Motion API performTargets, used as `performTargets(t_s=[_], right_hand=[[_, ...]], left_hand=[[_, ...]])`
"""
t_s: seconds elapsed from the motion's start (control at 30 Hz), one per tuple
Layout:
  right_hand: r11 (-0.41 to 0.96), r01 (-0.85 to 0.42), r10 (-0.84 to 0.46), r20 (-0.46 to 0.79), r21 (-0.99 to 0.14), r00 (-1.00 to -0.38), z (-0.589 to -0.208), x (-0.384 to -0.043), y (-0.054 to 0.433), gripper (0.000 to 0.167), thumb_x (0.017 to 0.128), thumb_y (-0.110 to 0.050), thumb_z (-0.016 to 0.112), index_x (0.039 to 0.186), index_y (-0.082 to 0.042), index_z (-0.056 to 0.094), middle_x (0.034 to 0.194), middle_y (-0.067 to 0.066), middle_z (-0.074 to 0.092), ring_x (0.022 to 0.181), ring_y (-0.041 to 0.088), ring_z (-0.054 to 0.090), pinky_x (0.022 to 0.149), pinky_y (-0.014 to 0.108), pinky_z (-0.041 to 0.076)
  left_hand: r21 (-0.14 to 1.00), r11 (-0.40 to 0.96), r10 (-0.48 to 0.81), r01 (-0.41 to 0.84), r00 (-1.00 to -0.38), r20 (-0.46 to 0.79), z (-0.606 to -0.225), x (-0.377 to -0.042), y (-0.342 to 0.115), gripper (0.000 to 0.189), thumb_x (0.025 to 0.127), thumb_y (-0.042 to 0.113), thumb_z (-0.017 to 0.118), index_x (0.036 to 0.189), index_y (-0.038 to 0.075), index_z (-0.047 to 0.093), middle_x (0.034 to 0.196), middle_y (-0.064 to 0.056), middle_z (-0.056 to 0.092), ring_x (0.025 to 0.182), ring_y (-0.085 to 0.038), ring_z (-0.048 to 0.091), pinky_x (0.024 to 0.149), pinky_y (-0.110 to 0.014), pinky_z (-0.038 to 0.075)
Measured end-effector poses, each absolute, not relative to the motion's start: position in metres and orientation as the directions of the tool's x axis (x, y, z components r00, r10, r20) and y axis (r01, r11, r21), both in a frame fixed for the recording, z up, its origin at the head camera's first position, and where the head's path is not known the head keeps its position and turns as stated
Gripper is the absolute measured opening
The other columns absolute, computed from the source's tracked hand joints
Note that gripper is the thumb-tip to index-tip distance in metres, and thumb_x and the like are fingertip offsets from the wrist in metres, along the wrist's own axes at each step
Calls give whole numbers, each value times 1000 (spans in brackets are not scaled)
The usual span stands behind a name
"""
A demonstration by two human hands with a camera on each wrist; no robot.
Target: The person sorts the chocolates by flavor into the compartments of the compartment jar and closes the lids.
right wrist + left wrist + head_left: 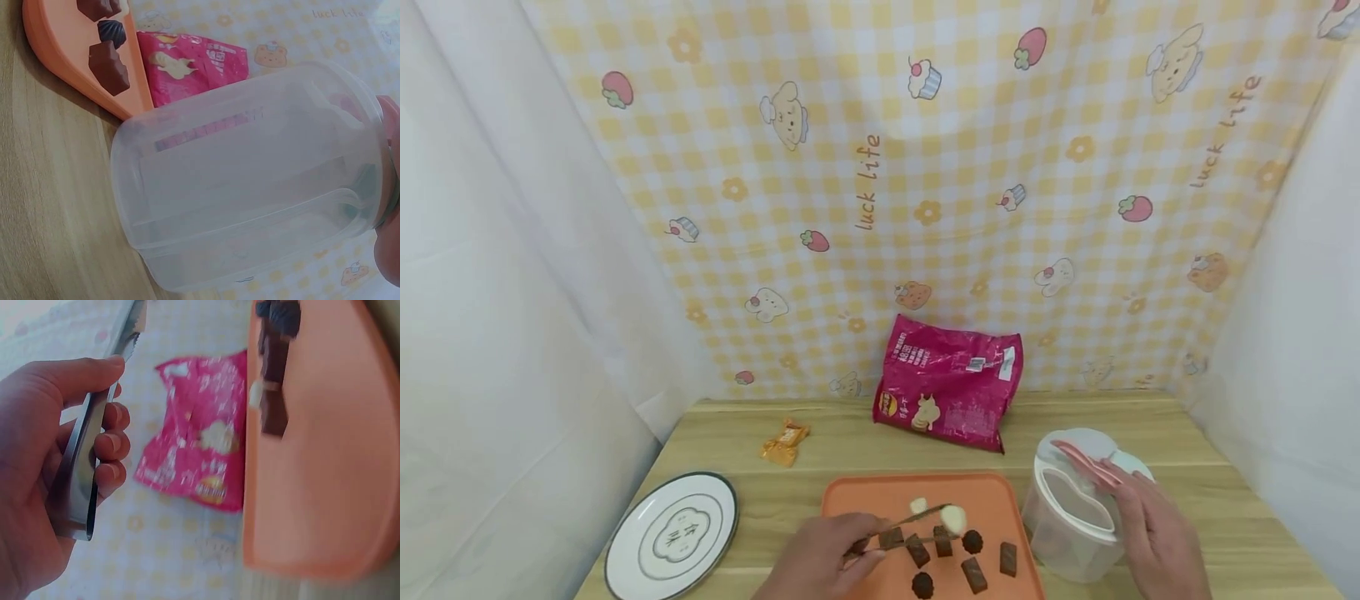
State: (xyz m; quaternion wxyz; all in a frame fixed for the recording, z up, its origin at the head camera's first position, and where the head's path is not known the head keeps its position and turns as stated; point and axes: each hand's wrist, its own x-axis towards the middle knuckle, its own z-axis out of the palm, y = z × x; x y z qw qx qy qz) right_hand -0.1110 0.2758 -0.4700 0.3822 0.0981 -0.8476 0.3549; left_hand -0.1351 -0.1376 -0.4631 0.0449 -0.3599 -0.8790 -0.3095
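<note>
My left hand [831, 557] grips a pair of metal tongs [84, 456], curled fingers on one side and thumb on the other. Between the tong tips, above the orange tray [842, 492], is a cream-coloured round piece [953, 520]. Brown chocolate bars [973, 575] and dark ridged round chocolates [922, 585] lie on the tray, with a smaller cream piece [918, 506] near its far edge. To the tray's right, my right hand [1161, 533] pinches a raised pink flap [1086, 463] on top of a translucent plastic container [244, 181]. Its fingers are mostly cut off in the right wrist view.
A magenta snack bag [951, 383] leans against the checked cloth backdrop behind the tray. An orange-wrapped candy [786, 442] lies at the back left. The white plate [643, 508] with a dark rim sits at the left table edge. White curtains hang at both sides.
</note>
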Motion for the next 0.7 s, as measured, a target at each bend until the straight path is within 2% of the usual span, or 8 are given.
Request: performTargets(t_s=[0.1, 0.17, 0.27, 0.37, 0.5, 0.7], right_hand=[[725, -446, 95, 717, -525, -691, -470, -112, 275, 24, 103, 2, 53, 118, 4, 72, 137, -22, 58, 133, -8, 43, 112, 14, 24], [725, -427, 109, 702, -540, -703, -470, -111, 274, 25, 103, 1, 53, 121, 3, 71, 136, -25, 56, 133, -10, 42, 111, 13, 24], [735, -403, 123, 691, -546, -712, -469, -111, 274, 26, 104, -1, 53, 123, 1, 71, 136, -28, 54, 133, -11, 40, 110, 11, 23], [731, -416, 116, 700, -540, -704, -469, -111, 274, 26, 103, 0, 53, 122, 2, 71, 136, -25, 56, 134, -10, 41, 111, 12, 23], [721, -445, 102, 717, -531, -690, -470, -112, 275, 26, 102, 2, 53, 120, 4, 72, 137, -22, 58, 134, -8, 43, 112, 15, 24], [711, -469, 103, 737, -524, -668, -472, -113, 275, 28, 102, 3, 54, 125, 5, 70, 136, -21, 59, 133, -6, 45, 112, 16, 25]], left_hand=[[552, 532, 622, 643, -739, 261, -462, -134, -117, 24, 103, 34, 64, 118, 17, 73, 87, 18, 62, 70, 6, 51, 60, -20, 46], [578, 500, 618, 644, -734, 283, -462, -133, -103, 23, 103, 32, 65, 118, 17, 73, 92, 16, 66, 73, 8, 53, 63, -17, 47], [592, 426, 595, 684, -705, 386, -462, -133, -83, 22, 102, 26, 68, 121, 16, 72, 85, 17, 61, 67, 10, 47, 61, -13, 43], [582, 385, 568, 716, -681, 462, -462, -135, -64, 23, 102, 27, 67, 122, 17, 72, 79, 17, 54, 64, 9, 40, 58, -10, 39], [590, 372, 554, 716, -681, 478, -461, -136, -42, 24, 103, 28, 66, 124, 18, 72, 79, 18, 50, 63, 8, 36, 56, -11, 37], [622, 358, 558, 696, -694, 455, -459, -138, -18, 22, 101, 20, 68, 123, 16, 72, 77, 14, 50, 61, 8, 33, 54, -12, 35]])
